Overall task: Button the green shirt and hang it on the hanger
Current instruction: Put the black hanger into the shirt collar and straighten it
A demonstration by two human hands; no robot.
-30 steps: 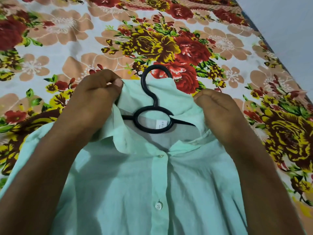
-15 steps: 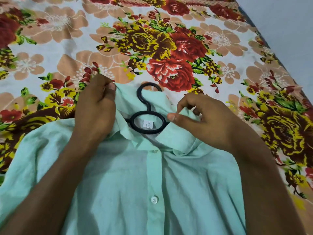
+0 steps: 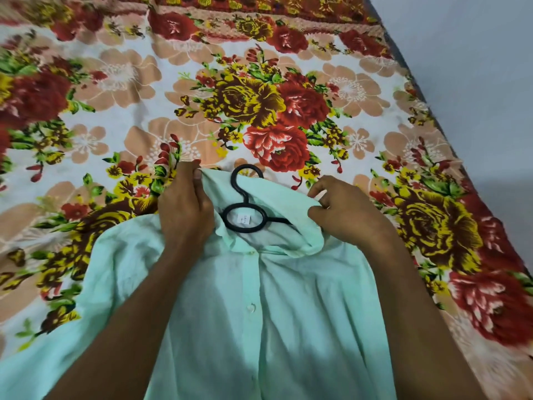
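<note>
Floral bedsheet with red, yellow and peach flowers [image 3: 121, 82] is covering the bed, grey wall showing at far right. Pale mint-green cotton button-up shirt [image 3: 259, 327] is lying face up on the sheet, near centre, front placket closed with a clear button [image 3: 250, 308] showing at mid-chest and another at the neck. Black plastic hanger with a ring-shaped neck [image 3: 244, 217] is sitting inside the collar opening, hook sticking out past the far collar edge, one arm running right under the fabric. White size label is showing through the ring, text too blurred to read. Left hand [image 3: 186, 209] is gripping the left collar side, fingers clenched on the fabric, thumb on top. Right hand [image 3: 343, 209] is pinching the right collar fold between thumb and fingers. Both forearms are lying over the shirt front.
</note>
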